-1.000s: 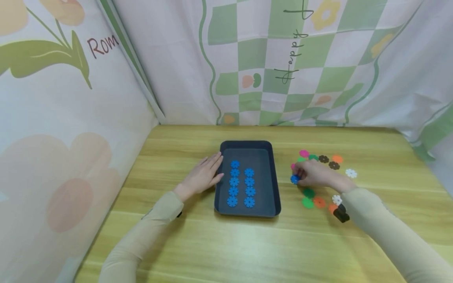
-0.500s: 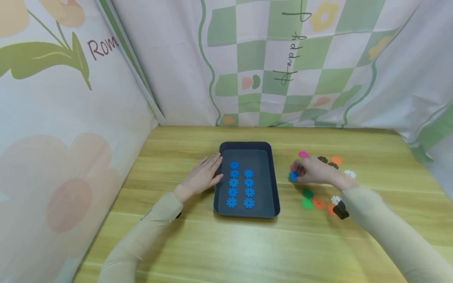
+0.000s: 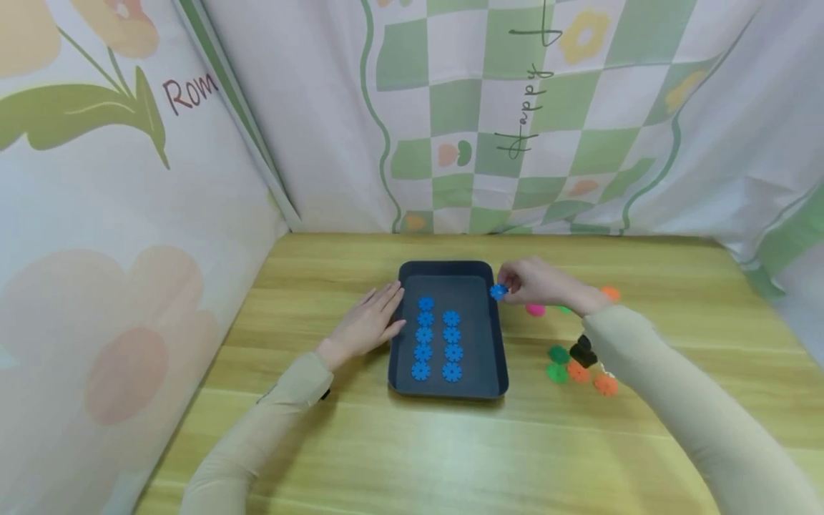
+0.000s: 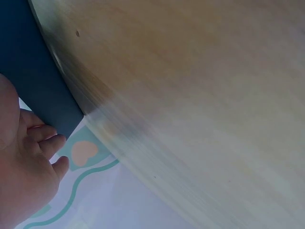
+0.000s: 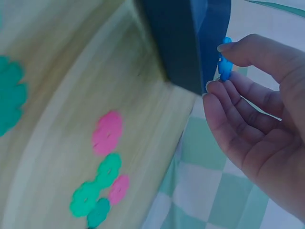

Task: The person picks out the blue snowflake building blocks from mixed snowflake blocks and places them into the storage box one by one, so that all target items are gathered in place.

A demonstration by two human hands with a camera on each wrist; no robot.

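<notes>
Between thumb and fingertips my right hand [image 3: 537,281] pinches a blue notched plastic disc [image 3: 498,292], held at the right rim of a dark tray [image 3: 478,343]. The right wrist view shows this disc [image 5: 225,59] edge-on beside the tray wall [image 5: 178,43]. My left hand [image 3: 367,320] rests against the tray's left side, its fingers fairly straight along the rim. Inside the tray lie two columns of blue discs [image 3: 423,335], the left one longer by one. In the left wrist view, the left hand [image 4: 31,162] touches the tray's outer wall [image 4: 33,67].
Right of the tray, loose discs lie on the wooden table [image 3: 450,458]: green [image 3: 557,373], orange [image 3: 605,384], pink [image 3: 536,310] and others. My right forearm covers part of them. A printed curtain [image 3: 450,107] hangs behind the table, and another covering [image 3: 129,286] stands at the left.
My right hand has lifted the blue disc from among the loose discs and carried it left and away from me to the tray's right rim. The left hand has stayed against the tray.
</notes>
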